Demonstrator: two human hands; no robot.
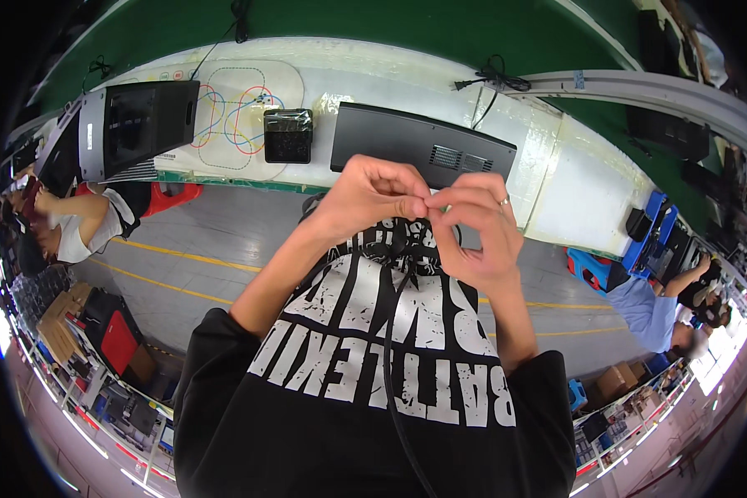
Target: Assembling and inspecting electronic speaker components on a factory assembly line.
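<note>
My left hand [373, 199] and my right hand [480, 224] meet fingertip to fingertip above the bench's near edge. Both are closed in a pinch, and whatever lies between the fingertips is too small to make out. A ring shows on a finger of the right hand. Just beyond the hands a long dark grey casing [390, 137] with vent slots lies on the white bench [585, 187], partly covered by my fingers. To its left sits a small black square box [288, 137] with a shiny, film-like top.
A dark boxy device [133, 124] stands at the left on a printed mat [224, 91]. A black power cord with a plug [494, 79] lies at the back, beside a pale rail [639, 87]. People sit at both sides, near a red stool [174, 197] and a blue frame [651, 232].
</note>
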